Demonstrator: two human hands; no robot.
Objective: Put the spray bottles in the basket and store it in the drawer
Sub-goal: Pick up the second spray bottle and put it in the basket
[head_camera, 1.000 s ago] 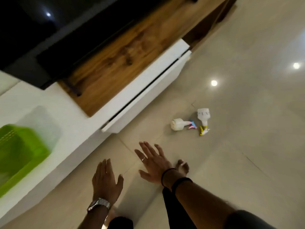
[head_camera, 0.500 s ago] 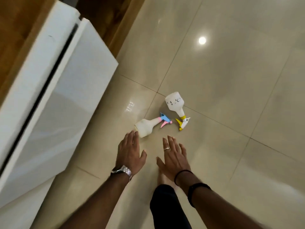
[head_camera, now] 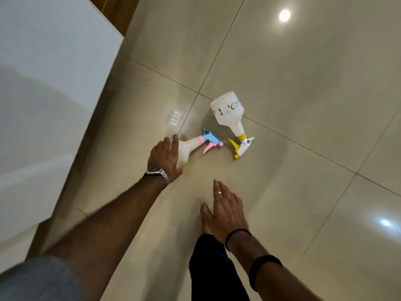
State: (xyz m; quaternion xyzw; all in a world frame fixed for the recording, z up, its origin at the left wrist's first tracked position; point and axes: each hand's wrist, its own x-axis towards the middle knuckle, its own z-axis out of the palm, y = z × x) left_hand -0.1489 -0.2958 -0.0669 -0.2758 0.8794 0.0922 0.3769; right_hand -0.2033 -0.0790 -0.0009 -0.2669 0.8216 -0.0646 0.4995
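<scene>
A: Where are the bottles right now?

B: Both lie on their sides on the tiled floor (head_camera: 303, 83). The bottle with the pink-and-blue trigger (head_camera: 191, 146) is nearest, its base under the left hand (head_camera: 166, 158). The bottle with the yellow trigger (head_camera: 230, 112) lies just beside it, the two spray heads almost meeting. Neither the basket nor the drawer is in sight; only the white cabinet (head_camera: 54, 83) shows at the left.

A: Is that left hand gripping?

B: Not that I can see. The fingers are spread flat over the base, so it is wide, touching or about to touch. The right hand (head_camera: 226, 208) hangs open and empty above the floor, well short of the yellow-trigger bottle.

A: What could go wrong?

B: The floor looks glossy and the bottle is round. I'd guess a flat push could roll or slide it away before the fingers wrap it, or knock it into its neighbour. Grabbing at the slim neck or trigger risks a swinging, slipping hold, or a squeezed trigger.
</scene>
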